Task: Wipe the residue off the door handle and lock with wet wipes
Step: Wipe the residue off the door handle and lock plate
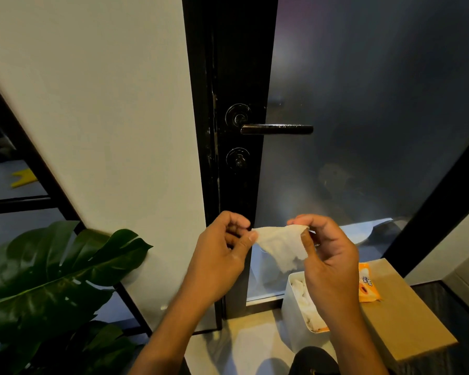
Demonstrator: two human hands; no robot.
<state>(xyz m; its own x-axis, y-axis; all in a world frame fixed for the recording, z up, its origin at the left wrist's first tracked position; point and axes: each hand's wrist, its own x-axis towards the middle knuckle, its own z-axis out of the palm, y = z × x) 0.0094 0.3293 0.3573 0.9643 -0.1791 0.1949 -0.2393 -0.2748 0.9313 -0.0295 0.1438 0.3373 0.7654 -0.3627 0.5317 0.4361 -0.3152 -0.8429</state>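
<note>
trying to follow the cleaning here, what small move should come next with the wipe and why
Probably lift the wipe up to the door handle. Both the left hand and right hand pinch it spread out well below the handle, and pale specks show on the handle and the lock.

Both forearms reach up from below, hands level and close together. The left hand [222, 253] pinches one corner of a wet wipe [280, 246] with thumb and curled fingers; the right hand [328, 255] pinches the opposite edge, knuckles toward us.
</note>
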